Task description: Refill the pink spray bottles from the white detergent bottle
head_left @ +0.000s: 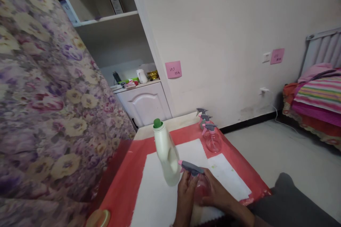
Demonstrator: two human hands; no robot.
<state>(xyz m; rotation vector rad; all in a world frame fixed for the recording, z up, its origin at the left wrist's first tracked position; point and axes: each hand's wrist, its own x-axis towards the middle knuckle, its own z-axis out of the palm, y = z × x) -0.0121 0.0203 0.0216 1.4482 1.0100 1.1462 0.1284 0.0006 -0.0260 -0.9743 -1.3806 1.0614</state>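
Observation:
Between my hands, near the front of the table, is a clear pink spray bottle (201, 188) with a grey trigger head (192, 167) and a pink nozzle. The fingers of my left hand (185, 193) close on its neck, just under the trigger head. My right hand (217, 191) wraps round the bottle's body from the right. To the left of my hands, apart from them, a pale green jug (167, 154) stands upright with a green spout piece in its open mouth. Several similar spray bottles (213, 142) stand in a row at the table's far right.
White sheets (151, 184) lie on the red table cover (119, 170). A round lid-like piece (98, 218) sits at the near left edge. A floral curtain (53, 113) hangs at left; a wall (226, 42) rises behind. Right of the table stands a bed (319, 95).

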